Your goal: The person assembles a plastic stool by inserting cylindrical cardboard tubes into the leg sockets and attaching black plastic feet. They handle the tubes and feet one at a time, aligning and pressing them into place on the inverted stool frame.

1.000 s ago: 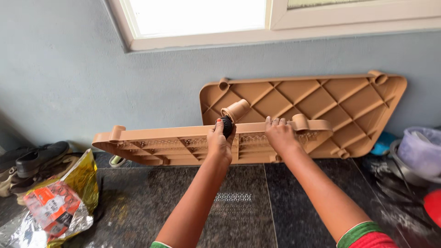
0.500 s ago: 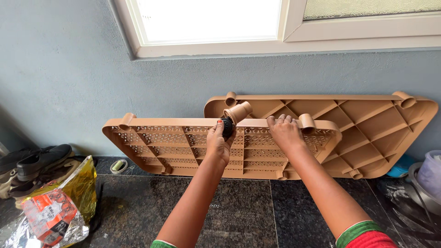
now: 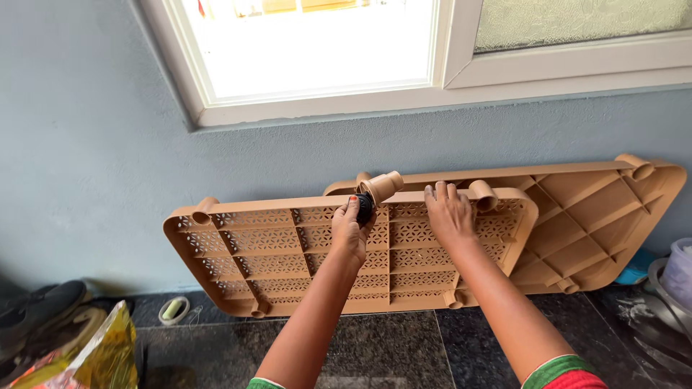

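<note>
There were two tan plastic shelf panels: one perforated panel (image 3: 274,252) in front and one ribbed panel (image 3: 598,216) behind it, towards three o'clock. Two bare hands were on the front panel, a left hand (image 3: 351,230) and a right hand (image 3: 448,212). One small black round cap (image 3: 365,208) was visible. One roll of tape (image 3: 174,310) lay at eight o'clock, one dark shoe (image 3: 40,306) near it, and one yellow plastic bag (image 3: 104,353).
</note>
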